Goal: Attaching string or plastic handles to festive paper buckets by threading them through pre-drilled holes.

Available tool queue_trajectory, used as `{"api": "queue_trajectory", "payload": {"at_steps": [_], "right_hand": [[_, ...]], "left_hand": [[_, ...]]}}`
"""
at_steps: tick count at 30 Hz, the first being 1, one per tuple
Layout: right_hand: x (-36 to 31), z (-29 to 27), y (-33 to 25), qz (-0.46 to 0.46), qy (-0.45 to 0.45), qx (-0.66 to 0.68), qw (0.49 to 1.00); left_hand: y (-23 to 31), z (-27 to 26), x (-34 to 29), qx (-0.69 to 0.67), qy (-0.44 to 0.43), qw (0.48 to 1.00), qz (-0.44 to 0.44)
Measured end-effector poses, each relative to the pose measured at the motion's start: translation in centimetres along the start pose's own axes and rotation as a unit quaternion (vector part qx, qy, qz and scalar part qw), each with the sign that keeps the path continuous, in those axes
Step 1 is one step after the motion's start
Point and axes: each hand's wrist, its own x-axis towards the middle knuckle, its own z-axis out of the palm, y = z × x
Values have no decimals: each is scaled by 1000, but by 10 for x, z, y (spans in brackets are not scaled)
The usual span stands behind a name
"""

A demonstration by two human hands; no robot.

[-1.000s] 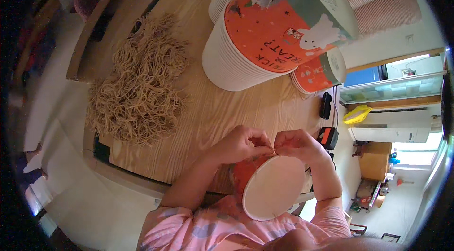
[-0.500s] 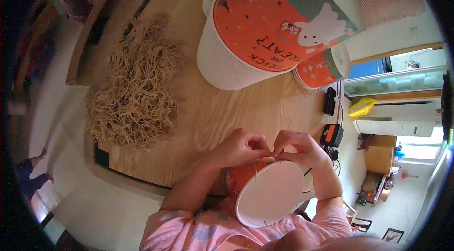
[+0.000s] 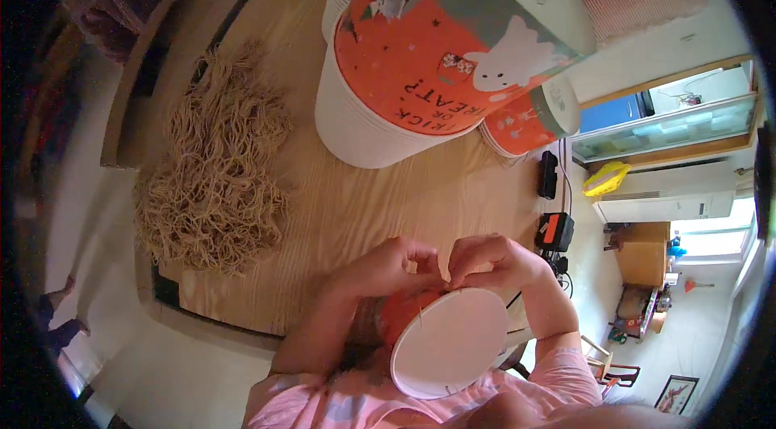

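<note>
An orange paper bucket (image 3: 398, 312) is tilted against my body, its round white end (image 3: 450, 343) turned up toward me. Thin tan strands poke out at the top and bottom edges of that end. My left hand (image 3: 406, 266) pinches at the bucket's upper edge, thumb against fingertips. Beside it, nearly touching, my right hand (image 3: 489, 261) pinches at the same edge with its fingers curled. Whatever lies between the fingertips is too small to make out. Farther left on the table sits a loose heap of tan twine (image 3: 218, 178).
Tall nested stacks of white-rimmed orange and green paper buckets (image 3: 453, 49) stand at the far side of the wooden table (image 3: 388, 202). Behind them is a smaller bucket stack (image 3: 529, 118). Black boxes (image 3: 555, 231) with cables lie at the right edge.
The whole view has shifted slightly, so the table things appear farther left and lower. Both hands stay pinched at the bucket's edge, with small finger movements.
</note>
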Motion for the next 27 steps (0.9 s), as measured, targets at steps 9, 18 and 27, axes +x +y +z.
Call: {"api": "queue_trajectory", "payload": {"at_steps": [9, 18, 27], "right_hand": [[-30, 64, -98, -339, 377, 194, 840], [-18, 79, -125, -282, 417, 110, 857], [-13, -77, -60, 14, 432, -441, 786]], "left_hand": [[9, 5, 2, -87, -13, 995, -56], [-9, 4, 2, -214, 131, 966, -61], [1, 8, 8, 33, 267, 960, -78]]}}
